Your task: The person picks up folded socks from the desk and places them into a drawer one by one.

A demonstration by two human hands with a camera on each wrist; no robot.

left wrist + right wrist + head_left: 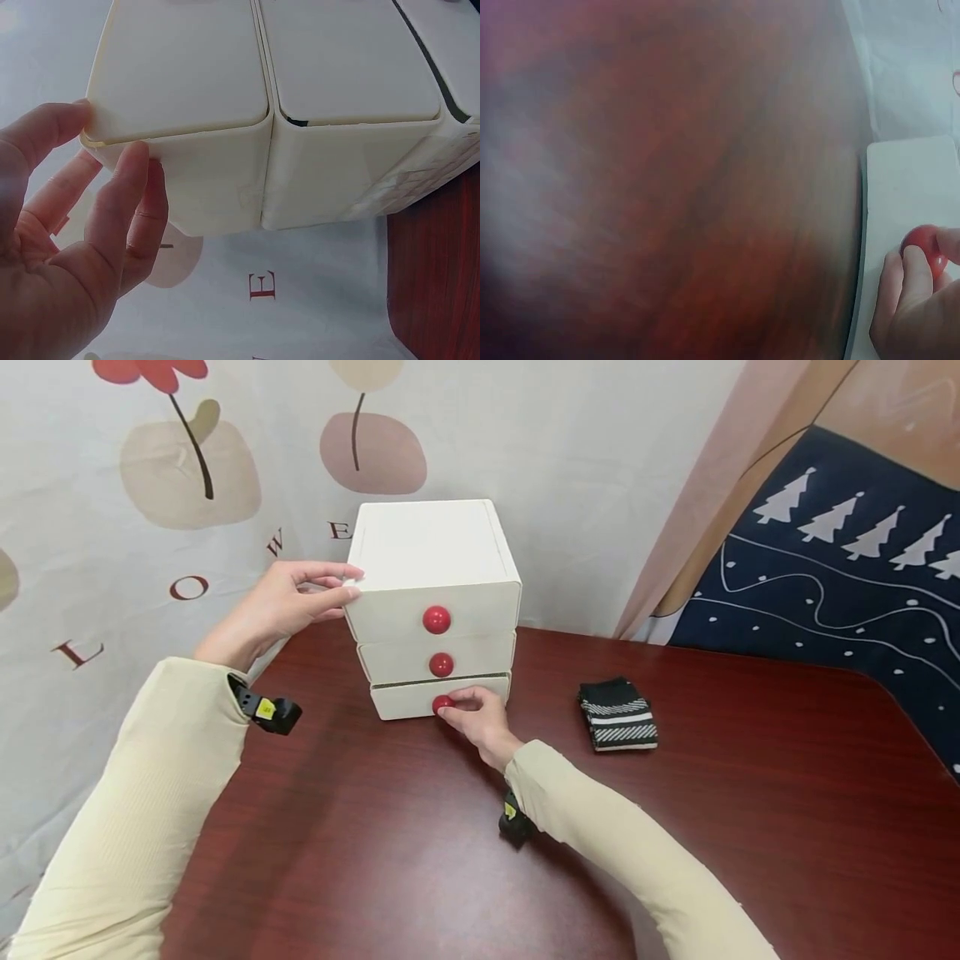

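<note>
- Nearest the camera, two cream sleeves reach over the dark red table (750, 827), each with a small black device at the wrist.
- The right hand (480, 720) pinches the bottom drawer's red knob (442, 702) with fingertips curled round it. The right wrist view confirms this: fingers (911, 277) wrapped on the knob (922, 244) against the white drawer front, the rest a blur of table.
- A folded black sock with white stripes (617, 713) lies on the table to the right, well apart from the hand.
- The white drawer unit (433, 602) stands at the table's back edge, three drawers stacked, each with a red knob.
- The left hand (281, 606) rests against the unit's upper left corner, fingers straight. The left wrist view shows the thumb (45, 127) on the top edge and fingers (120, 202) on the side wall, unseen from the head.
- Behind hangs a flower-print cloth (150, 485).
</note>
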